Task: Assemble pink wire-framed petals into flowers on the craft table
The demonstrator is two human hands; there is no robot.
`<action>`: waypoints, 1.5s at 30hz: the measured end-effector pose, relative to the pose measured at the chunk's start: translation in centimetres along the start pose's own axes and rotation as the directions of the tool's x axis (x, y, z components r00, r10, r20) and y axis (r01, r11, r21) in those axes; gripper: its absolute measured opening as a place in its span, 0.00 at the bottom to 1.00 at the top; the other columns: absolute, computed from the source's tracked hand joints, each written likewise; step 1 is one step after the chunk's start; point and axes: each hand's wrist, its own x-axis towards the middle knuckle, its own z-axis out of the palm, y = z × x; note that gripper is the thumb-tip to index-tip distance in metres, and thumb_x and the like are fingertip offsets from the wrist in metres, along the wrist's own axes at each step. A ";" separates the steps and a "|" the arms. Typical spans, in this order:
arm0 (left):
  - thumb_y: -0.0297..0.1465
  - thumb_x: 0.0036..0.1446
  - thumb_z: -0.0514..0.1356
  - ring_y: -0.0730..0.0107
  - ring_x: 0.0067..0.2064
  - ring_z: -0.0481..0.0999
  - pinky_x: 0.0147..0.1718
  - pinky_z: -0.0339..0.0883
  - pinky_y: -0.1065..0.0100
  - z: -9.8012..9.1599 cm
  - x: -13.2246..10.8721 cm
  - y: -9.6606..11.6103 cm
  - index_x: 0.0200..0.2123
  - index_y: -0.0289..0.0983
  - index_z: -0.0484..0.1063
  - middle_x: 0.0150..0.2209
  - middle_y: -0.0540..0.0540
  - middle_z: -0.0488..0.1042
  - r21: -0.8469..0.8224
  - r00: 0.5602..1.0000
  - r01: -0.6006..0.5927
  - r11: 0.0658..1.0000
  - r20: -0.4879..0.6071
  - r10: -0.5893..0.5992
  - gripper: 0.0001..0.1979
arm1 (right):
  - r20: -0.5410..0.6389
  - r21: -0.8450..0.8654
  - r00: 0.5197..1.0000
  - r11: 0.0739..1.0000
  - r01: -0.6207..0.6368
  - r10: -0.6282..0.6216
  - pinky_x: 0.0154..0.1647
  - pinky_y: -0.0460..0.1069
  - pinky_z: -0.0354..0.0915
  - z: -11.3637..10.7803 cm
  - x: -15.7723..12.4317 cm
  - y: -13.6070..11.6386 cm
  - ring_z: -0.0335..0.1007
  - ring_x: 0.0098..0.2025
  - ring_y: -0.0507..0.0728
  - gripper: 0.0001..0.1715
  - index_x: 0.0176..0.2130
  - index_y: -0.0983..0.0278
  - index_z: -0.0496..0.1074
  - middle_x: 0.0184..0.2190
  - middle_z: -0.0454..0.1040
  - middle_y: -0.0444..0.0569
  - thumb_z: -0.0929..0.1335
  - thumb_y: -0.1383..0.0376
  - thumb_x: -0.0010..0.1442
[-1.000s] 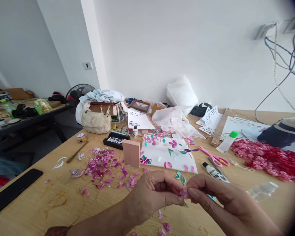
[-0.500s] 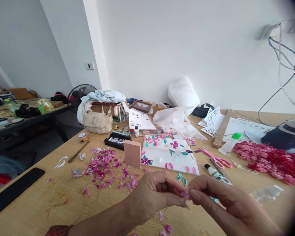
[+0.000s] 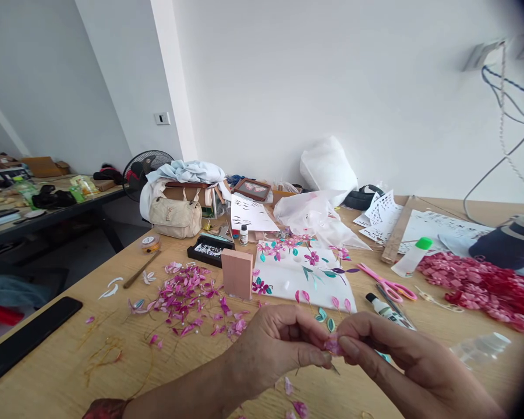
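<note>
Two bare hands meet above the wooden table (image 3: 192, 378), and between their fingertips is one small pink piece (image 3: 332, 343). The left hand (image 3: 277, 346) holds this piece in a narrow pinch of thumb and fingers. The right hand (image 3: 395, 355) pinches it also, from the other side, with the thumb on the near side. A thin pointed tip (image 3: 335, 369) comes out under the left fingertips; what it belongs to, I cannot tell.

Just beyond the hands lie some teal leaves (image 3: 330, 325), near the edge of a white sheet (image 3: 297, 285) that bears pink flowers. To the left of the sheet, a wooden block (image 3: 237, 274) stands upright, and beside it spreads a heap of pink petals (image 3: 181, 297). Below the hands, a few loose petals (image 3: 300, 408) rest on the table.

On the right side are pink scissors (image 3: 390, 286), a dark-capped bottle (image 3: 386, 311) lying tilted, and a clear bottle (image 3: 482, 351), partly blurred. Farther left lies a black phone (image 3: 32, 337).
</note>
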 end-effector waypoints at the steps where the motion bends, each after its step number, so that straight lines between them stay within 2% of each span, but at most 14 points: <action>1: 0.20 0.37 0.65 0.79 0.28 0.73 0.30 0.68 0.75 0.0 0.0 0.0 0.25 0.35 0.74 0.25 0.52 0.74 -0.001 1.000 0.001 1.000 -0.001 -0.001 0.08 | -0.001 0.008 1.000 1.000 0.001 -0.001 0.25 0.45 0.62 0.0 0.0 0.0 0.65 0.26 0.54 0.17 0.26 0.61 0.67 0.21 0.69 0.45 0.57 0.58 0.59; 11: 0.23 0.37 0.66 0.77 0.29 0.73 0.30 0.67 0.73 -0.2 0.1 -0.2 0.25 0.34 0.74 0.25 0.51 0.74 0.057 1.000 0.009 0.998 -0.027 -0.008 0.08 | -0.041 0.000 0.999 1.000 -0.011 0.011 0.24 0.45 0.62 0.0 0.3 -0.2 0.65 0.25 0.54 0.16 0.25 0.61 0.68 0.20 0.70 0.44 0.59 0.59 0.57; 20: 0.24 0.35 0.67 0.77 0.27 0.71 0.29 0.64 0.73 -0.5 0.6 -0.1 0.24 0.34 0.73 0.25 0.50 0.74 0.085 0.995 0.066 0.994 -0.076 -0.059 0.09 | -0.080 0.083 0.996 0.996 -0.035 0.042 0.25 0.45 0.63 0.1 0.7 -0.6 0.65 0.25 0.54 0.14 0.25 0.62 0.71 0.21 0.71 0.45 0.62 0.60 0.56; 32: 0.27 0.37 0.66 0.76 0.24 0.71 0.20 0.57 0.77 -1.1 1.1 -0.1 0.26 0.34 0.72 0.24 0.50 0.72 0.206 0.993 0.093 0.974 -0.088 -0.076 0.09 | -0.067 0.142 0.991 0.985 -0.101 0.112 0.23 0.45 0.57 0.7 1.4 0.2 0.60 0.25 0.52 0.14 0.26 0.63 0.67 0.21 0.66 0.43 0.61 0.59 0.57; 41: 0.28 0.38 0.66 0.74 0.27 0.71 0.27 0.63 0.72 -1.9 1.7 -0.6 0.27 0.33 0.72 0.25 0.49 0.72 0.208 0.995 0.087 0.974 -0.058 -0.077 0.09 | -0.049 0.182 0.988 0.974 -0.134 0.145 0.21 0.44 0.50 0.7 1.9 0.0 0.53 0.22 0.49 0.11 0.23 0.63 0.64 0.18 0.59 0.39 0.61 0.64 0.55; 45: 0.29 0.37 0.66 0.74 0.28 0.70 0.29 0.64 0.70 -2.0 1.9 -0.7 0.26 0.33 0.72 0.26 0.49 0.71 0.194 0.995 0.095 0.976 -0.058 -0.086 0.09 | -0.028 0.207 0.988 0.968 -0.141 0.150 0.21 0.44 0.51 0.7 2.2 0.1 0.53 0.23 0.50 0.11 0.23 0.63 0.65 0.19 0.60 0.40 0.61 0.63 0.55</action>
